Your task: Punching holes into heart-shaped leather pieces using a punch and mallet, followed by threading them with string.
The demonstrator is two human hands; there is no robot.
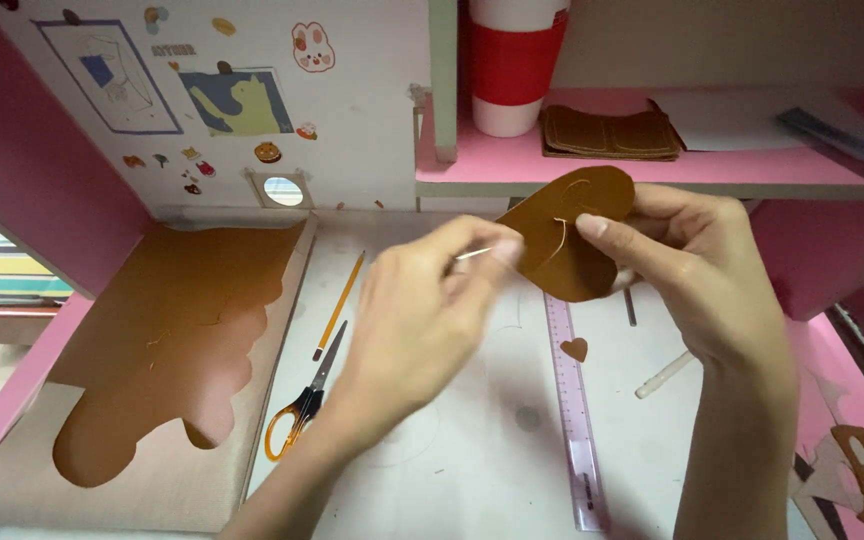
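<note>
Pinching a needle, the left hand is held beside one brown leather piece, gripped by the right hand; one scissors, one ruler lie on the table.

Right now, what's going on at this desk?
A person is hand-stitching. The right hand holds up a brown heart-shaped leather piece, while the left hand pinches a needle at its edge. On the desk below lie scissors, a pencil, a clear ruler and a large cut leather sheet.
</note>
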